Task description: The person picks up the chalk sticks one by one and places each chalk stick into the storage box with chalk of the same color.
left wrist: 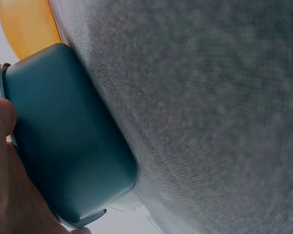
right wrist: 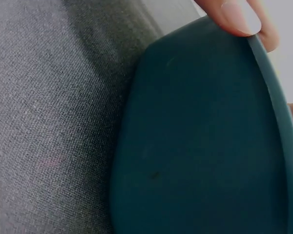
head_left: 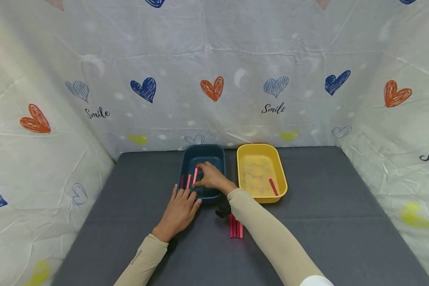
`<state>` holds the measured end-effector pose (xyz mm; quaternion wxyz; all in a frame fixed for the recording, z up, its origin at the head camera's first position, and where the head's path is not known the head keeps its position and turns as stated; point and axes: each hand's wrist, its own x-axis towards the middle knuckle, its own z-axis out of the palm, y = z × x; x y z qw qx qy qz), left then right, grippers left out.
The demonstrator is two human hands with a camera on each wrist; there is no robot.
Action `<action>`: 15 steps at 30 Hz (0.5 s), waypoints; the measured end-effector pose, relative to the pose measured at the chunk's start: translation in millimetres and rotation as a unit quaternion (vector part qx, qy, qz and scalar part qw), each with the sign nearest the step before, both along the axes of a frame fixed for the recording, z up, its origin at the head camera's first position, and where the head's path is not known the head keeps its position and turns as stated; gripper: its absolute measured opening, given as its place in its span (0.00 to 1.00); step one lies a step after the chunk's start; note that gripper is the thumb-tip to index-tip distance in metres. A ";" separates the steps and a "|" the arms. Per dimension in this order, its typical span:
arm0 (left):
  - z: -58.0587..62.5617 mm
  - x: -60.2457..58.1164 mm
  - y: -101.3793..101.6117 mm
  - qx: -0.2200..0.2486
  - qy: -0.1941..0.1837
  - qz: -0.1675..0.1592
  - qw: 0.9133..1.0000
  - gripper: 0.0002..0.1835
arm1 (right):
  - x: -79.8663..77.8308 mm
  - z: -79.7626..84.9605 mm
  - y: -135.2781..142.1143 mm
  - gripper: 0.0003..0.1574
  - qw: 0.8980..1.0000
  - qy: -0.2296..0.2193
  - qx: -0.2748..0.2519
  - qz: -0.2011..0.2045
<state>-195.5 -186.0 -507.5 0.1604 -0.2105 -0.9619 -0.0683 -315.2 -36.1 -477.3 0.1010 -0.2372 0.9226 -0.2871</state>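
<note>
My right hand (head_left: pixel 211 176) reaches into the dark blue tray (head_left: pixel 219 150) and pinches a pink stick (head_left: pixel 195 175) between thumb and fingers, the stick standing lengthwise. To its left in the tray lie another pink stick (head_left: pixel 188 181) and a dark red stick (head_left: pixel 182 181). My left hand (head_left: pixel 178 210) rests on the tray's near left rim, fingers extended over it. In the left wrist view, part of that hand (left wrist: pixel 2 161) lies along the rim, above the tray's outer wall (left wrist: pixel 73 136). The right wrist view shows a fingertip (right wrist: pixel 241 17) touching the rim.
Right of the blue tray stands a yellow tray (head_left: pixel 250 149) with one red stick (head_left: pixel 273 187) inside. Several red and pink sticks (head_left: pixel 236 230) lie side by side on the grey cloth (head_left: pixel 325 238), partly under my right forearm. A heart-printed curtain (head_left: pixel 178 59) rises behind.
</note>
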 end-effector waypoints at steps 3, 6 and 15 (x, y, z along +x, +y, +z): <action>-1.5 0.1 0.2 0.000 0.001 0.003 1.000 0.14 | -0.6 -0.9 -0.8 0.48 1.000 0.004 0.022 0.003; -3.3 -0.3 0.7 -0.001 0.000 0.005 1.000 0.14 | -1.2 -2.9 -2.0 0.49 0.999 0.012 0.042 0.006; -4.9 -0.8 -0.9 -0.003 0.019 0.000 1.000 0.13 | -1.9 -11.5 -7.6 0.48 0.994 0.040 0.104 0.003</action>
